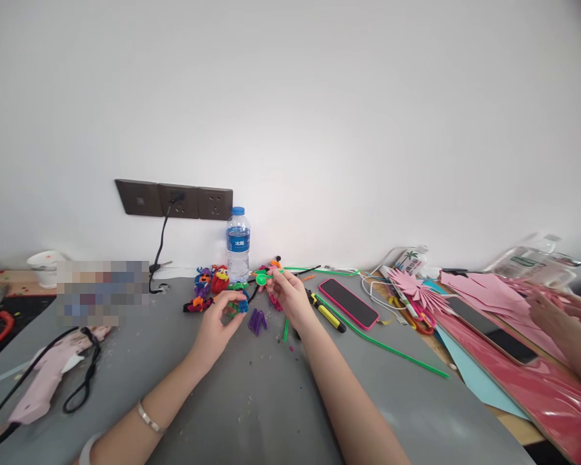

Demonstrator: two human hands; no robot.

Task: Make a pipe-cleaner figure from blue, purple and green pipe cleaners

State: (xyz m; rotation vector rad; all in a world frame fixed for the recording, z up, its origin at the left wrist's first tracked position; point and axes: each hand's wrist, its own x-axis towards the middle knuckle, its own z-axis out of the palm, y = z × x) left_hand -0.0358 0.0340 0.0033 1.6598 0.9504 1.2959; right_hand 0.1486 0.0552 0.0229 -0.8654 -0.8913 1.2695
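Note:
My left hand (pixel 217 323) is closed, thumb and fingers curved around a small blue and green pipe-cleaner figure (pixel 243 305). Just right of it, my right hand (pixel 289 295) pinches a bright green pipe cleaner (pixel 261 279) that is wound into a flat coil at one end. The two hands are a little apart. Between them on the grey mat lie bent purple pipe-cleaner pieces (pixel 258 321). Behind my left hand sit colourful pipe-cleaner figures, among them a red and yellow one (pixel 219 279) and a purple one (pixel 203 280).
A water bottle (pixel 238 245) stands against the wall. To the right lie a yellow-black pen-like tool (pixel 328 313), a phone (pixel 348 303) and a long green pipe cleaner (pixel 397 352). A pink glue gun (pixel 43 381) with its cord lies left. Another person's hands (pixel 556 323) hold pink paper.

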